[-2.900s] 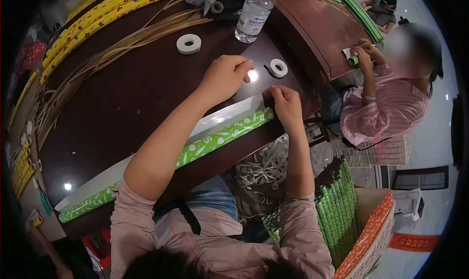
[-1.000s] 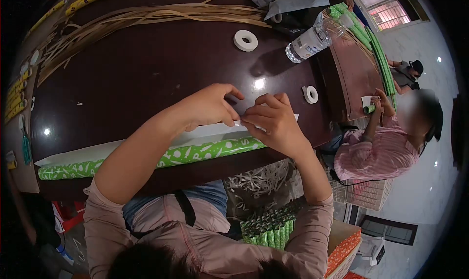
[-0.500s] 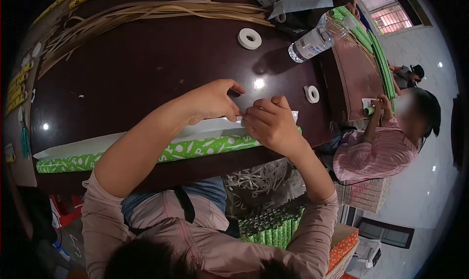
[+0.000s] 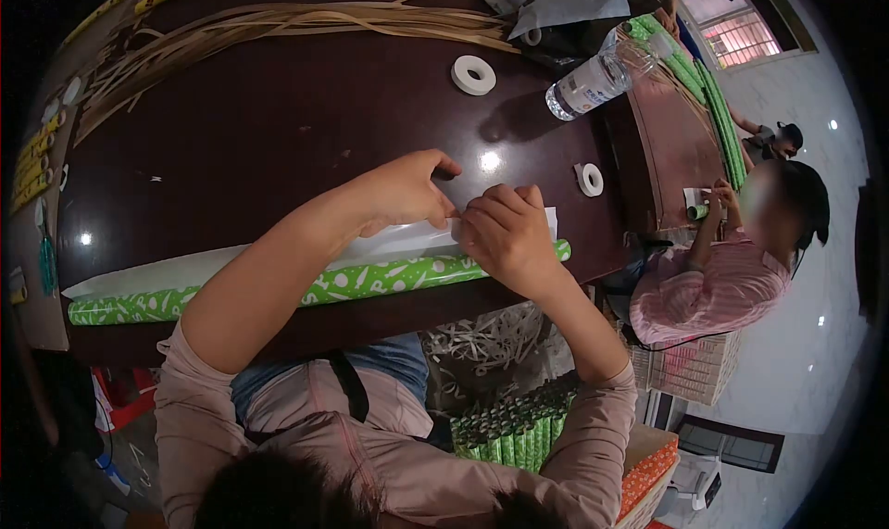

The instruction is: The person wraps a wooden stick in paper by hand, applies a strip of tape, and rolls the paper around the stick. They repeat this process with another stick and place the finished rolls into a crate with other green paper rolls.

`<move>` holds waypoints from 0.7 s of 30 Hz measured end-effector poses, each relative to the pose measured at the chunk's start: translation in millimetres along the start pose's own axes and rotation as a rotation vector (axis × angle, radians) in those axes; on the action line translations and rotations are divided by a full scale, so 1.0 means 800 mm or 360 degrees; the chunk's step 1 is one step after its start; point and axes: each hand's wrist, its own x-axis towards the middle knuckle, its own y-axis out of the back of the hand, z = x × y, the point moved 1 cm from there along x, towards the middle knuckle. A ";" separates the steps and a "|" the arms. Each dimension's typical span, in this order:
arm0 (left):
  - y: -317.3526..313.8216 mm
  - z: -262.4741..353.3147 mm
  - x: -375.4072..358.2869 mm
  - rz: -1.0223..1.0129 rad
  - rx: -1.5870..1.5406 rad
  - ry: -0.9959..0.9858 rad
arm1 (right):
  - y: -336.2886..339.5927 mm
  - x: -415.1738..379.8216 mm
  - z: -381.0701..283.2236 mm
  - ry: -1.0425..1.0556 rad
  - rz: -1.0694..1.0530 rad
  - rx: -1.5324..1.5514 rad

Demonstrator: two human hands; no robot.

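Observation:
A long roll of green wrapping paper (image 4: 375, 280) with white printed shapes lies along the table's near edge. Its loose flap (image 4: 384, 243) shows the white underside behind the roll. My left hand (image 4: 407, 191) is above the flap, one finger stretched out and the lower fingertips pinched together beside my right hand. What they pinch, if anything, is too small to make out. My right hand (image 4: 507, 237) is closed, its fingers curled over the flap near the roll's right end, hiding what is in them. Two rolls of white tape, a far one (image 4: 473, 75) and a nearer one (image 4: 589, 180), rest beyond my hands.
A water bottle (image 4: 587, 85) lies tilted at the back right near a plastic bag (image 4: 565, 6). Long brown strips (image 4: 306, 18) run along the far side. A co-worker in a pink striped shirt (image 4: 694, 283) sits at right. Green rolls (image 4: 514, 443) stand below the table.
The right hand and the flap's right end have shifted slightly left. The left hand has hardly moved.

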 end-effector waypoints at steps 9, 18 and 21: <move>0.000 -0.001 -0.002 -0.0015 -0.0030 -0.0041 | -0.002 -0.002 0.001 -0.0278 0.0013 0.0092; -0.001 0.000 0.002 -0.0077 -0.0001 -0.0020 | -0.001 -0.018 0.018 -0.0669 0.0154 0.0115; -0.001 0.005 -0.002 -0.0111 0.0011 -0.0025 | 0.001 -0.034 0.035 -0.0963 0.0267 0.0126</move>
